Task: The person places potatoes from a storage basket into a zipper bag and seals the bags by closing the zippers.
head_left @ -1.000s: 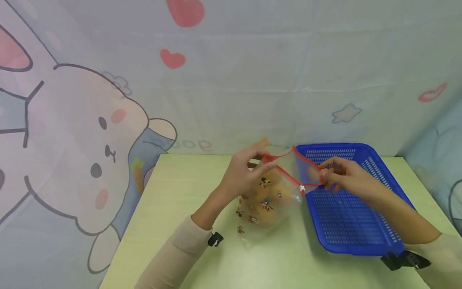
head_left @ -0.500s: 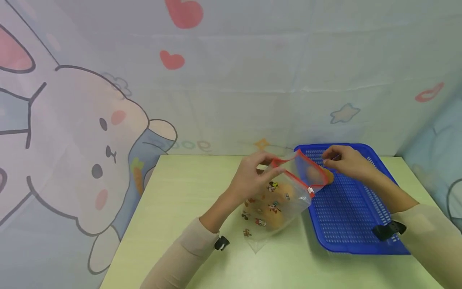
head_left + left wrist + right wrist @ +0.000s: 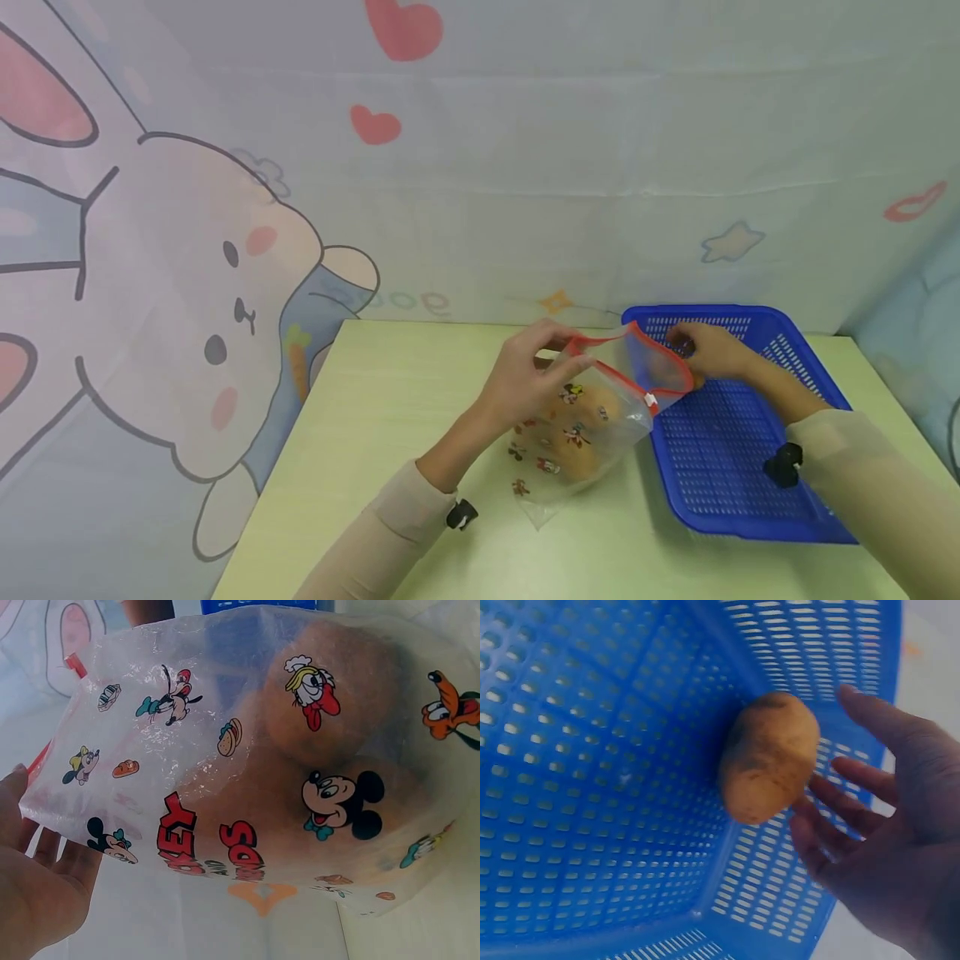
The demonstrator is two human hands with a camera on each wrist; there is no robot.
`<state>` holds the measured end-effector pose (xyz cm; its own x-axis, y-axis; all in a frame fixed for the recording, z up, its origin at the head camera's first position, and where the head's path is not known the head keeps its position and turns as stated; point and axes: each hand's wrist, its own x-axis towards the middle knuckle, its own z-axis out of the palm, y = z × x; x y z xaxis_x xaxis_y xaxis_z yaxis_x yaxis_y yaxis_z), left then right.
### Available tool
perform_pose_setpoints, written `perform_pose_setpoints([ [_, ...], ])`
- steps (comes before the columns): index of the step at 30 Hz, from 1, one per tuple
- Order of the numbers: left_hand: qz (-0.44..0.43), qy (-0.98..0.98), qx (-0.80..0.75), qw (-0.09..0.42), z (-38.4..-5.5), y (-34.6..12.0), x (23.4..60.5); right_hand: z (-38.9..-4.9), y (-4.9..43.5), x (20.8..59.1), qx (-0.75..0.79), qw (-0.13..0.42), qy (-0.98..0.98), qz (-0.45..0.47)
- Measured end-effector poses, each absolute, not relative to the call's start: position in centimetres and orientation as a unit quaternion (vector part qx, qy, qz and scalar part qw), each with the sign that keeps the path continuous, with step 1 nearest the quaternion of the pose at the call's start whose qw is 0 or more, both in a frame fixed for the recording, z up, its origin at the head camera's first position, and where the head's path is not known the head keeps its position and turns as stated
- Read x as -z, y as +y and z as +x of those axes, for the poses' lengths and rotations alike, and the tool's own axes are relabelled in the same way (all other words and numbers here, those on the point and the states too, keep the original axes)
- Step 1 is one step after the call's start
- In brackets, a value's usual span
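Note:
My left hand pinches the red-edged mouth of a clear slider zip bag printed with cartoon figures. Several round brown potatoes show through its side. The mouth gapes toward the blue basket, overlapping its left rim in the head view. A single potato lies against the basket's wall; in the head view the bag mostly hides it. Reaching into the basket, my right hand has its fingers spread, with the fingertips right at the potato's side.
Both bag and basket are on a pale yellow-green table. Behind it hangs a cloth backdrop with a rabbit and hearts. A dark cable hangs at the far right.
My right hand has let go of the bag's mouth and moved over into the basket beside the potato. The left hand and bag have shifted slightly right.

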<state>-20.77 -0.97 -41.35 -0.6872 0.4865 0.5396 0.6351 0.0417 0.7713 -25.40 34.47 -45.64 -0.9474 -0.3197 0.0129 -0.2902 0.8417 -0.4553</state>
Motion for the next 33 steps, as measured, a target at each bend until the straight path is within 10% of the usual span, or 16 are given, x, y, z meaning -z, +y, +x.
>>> perform_pose_setpoints([
  [13,-0.389,-0.719,0.573,0.055,-20.6,-1.1,41.3,-25.1,34.5,46.4,0.216,0.011,0.968,-0.125],
  [33,-0.389,-0.722,0.568,0.069,-21.0,-0.8,41.5,-18.4,30.8,32.4,0.348,-0.092,0.916,-0.179],
])
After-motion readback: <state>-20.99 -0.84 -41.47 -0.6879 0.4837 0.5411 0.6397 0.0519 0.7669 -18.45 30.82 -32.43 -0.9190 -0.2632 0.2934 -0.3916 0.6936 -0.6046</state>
